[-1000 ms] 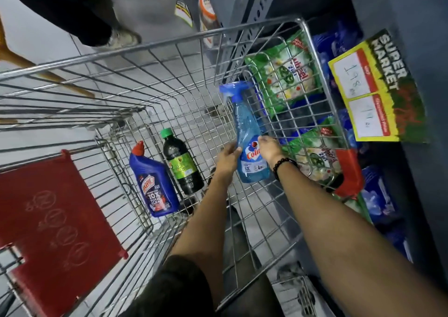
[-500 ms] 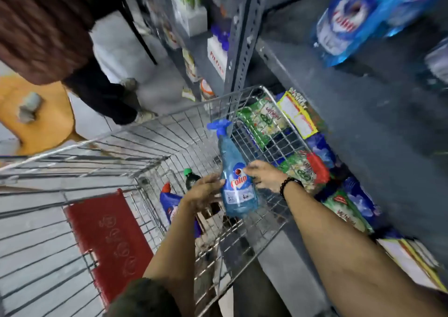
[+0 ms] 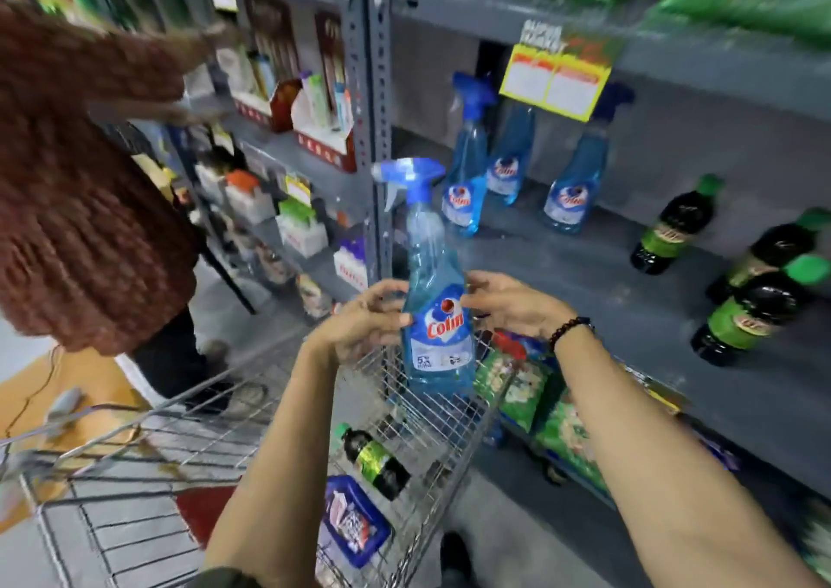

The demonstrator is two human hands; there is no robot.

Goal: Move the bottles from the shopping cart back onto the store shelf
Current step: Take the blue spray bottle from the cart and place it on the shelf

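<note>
I hold a blue Colin spray bottle (image 3: pixel 435 308) upright above the far end of the wire shopping cart (image 3: pixel 216 412). My left hand (image 3: pixel 359 324) grips its left side and my right hand (image 3: pixel 512 302) its right side. In the cart lie a dark bottle with a green cap (image 3: pixel 375 461) and a blue toilet-cleaner bottle (image 3: pixel 355 520). The grey store shelf (image 3: pixel 607 290) stands to the right. On it are three matching spray bottles (image 3: pixel 467 173) at the back and three dark green-capped bottles (image 3: pixel 670 227) to the right.
A person in a rust-brown knit top (image 3: pixel 85 191) stands left of the cart, reaching to a neighbouring shelf of small boxes (image 3: pixel 306 119). Green packets (image 3: pixel 517 385) fill the lower shelf beside the cart. A yellow price tag (image 3: pixel 555 79) hangs above the spray bottles.
Both hands have lifted the spray bottle up out of the cart toward the shelf. The view has swung up from the cart floor to the shelf.
</note>
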